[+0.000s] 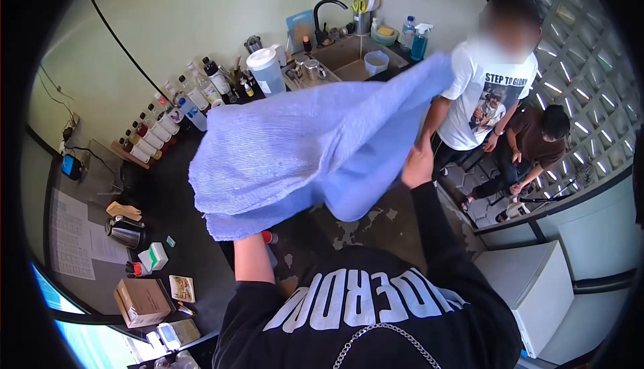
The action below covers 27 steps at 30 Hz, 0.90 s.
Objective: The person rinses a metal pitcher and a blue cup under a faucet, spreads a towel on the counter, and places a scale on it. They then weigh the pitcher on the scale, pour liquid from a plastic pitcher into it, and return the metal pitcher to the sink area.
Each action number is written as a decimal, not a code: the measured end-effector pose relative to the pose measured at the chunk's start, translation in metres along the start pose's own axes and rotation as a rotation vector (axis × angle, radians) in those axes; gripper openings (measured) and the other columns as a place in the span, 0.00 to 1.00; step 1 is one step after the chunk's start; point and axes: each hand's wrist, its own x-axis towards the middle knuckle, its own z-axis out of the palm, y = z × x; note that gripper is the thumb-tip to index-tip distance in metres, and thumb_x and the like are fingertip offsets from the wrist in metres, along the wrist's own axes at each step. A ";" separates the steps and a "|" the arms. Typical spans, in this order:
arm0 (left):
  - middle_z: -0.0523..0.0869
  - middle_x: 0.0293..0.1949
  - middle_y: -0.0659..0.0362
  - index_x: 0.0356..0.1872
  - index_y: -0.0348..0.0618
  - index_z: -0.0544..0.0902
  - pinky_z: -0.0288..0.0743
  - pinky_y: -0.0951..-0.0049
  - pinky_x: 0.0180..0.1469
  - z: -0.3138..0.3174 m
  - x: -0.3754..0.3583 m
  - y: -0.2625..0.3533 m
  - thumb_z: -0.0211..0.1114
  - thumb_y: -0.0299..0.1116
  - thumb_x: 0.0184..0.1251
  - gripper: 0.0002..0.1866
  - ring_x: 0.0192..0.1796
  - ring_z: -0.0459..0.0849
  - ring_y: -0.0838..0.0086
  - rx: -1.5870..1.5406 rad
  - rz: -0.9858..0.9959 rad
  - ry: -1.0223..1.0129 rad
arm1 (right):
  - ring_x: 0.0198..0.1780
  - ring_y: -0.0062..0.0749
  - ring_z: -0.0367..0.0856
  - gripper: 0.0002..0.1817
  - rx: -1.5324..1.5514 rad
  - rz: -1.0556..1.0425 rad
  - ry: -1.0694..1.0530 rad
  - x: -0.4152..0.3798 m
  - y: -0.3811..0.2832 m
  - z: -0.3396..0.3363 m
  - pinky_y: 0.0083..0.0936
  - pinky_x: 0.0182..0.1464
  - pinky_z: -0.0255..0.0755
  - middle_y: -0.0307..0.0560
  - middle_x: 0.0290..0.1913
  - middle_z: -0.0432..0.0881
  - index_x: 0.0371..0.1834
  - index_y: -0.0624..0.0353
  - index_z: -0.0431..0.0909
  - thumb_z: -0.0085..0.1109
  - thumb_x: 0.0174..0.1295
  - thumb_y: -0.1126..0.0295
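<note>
A blue-purple ribbed towel [268,147] is spread in the air in front of me, its far right corner raised and blurred. My left forearm goes up under the near left part of the towel, which covers that hand, so its fingers are hidden. My right hand [419,166] is at the towel's right edge, thumb apart from the upward-stretched fingers. Whether it touches the cloth is not clear. Just beyond it is the bare forearm of a person in a white T-shirt [463,77].
A black counter with bottles [151,131], a kettle [125,231] and a cardboard box [142,302] runs along the left. Behind the towel are a pitcher [266,72] and a sink [349,68]. A second person [537,137] sits at right, beyond a white cabinet [530,288].
</note>
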 end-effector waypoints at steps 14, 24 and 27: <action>0.70 0.74 0.51 0.76 0.45 0.65 0.60 0.53 0.77 0.025 0.047 0.099 0.40 0.73 0.74 0.45 0.72 0.70 0.57 0.037 0.134 -0.072 | 0.64 0.31 0.78 0.24 -1.199 0.030 -0.244 0.013 -0.079 0.142 0.33 0.69 0.69 0.44 0.63 0.80 0.69 0.63 0.70 0.57 0.74 0.67; 0.71 0.73 0.51 0.76 0.45 0.66 0.60 0.53 0.76 0.029 -0.036 0.054 0.40 0.73 0.74 0.45 0.71 0.71 0.57 -0.001 0.070 -0.092 | 0.59 0.28 0.82 0.20 -0.930 0.557 0.132 -0.025 -0.057 0.100 0.28 0.58 0.78 0.45 0.62 0.81 0.68 0.62 0.72 0.49 0.78 0.67; 0.72 0.73 0.51 0.76 0.45 0.67 0.60 0.53 0.76 0.025 -0.055 0.060 0.40 0.73 0.74 0.45 0.71 0.71 0.57 -0.010 0.067 -0.085 | 0.54 0.29 0.85 0.21 -0.991 0.426 -0.062 -0.044 -0.063 0.106 0.28 0.57 0.79 0.45 0.60 0.83 0.69 0.61 0.71 0.51 0.77 0.66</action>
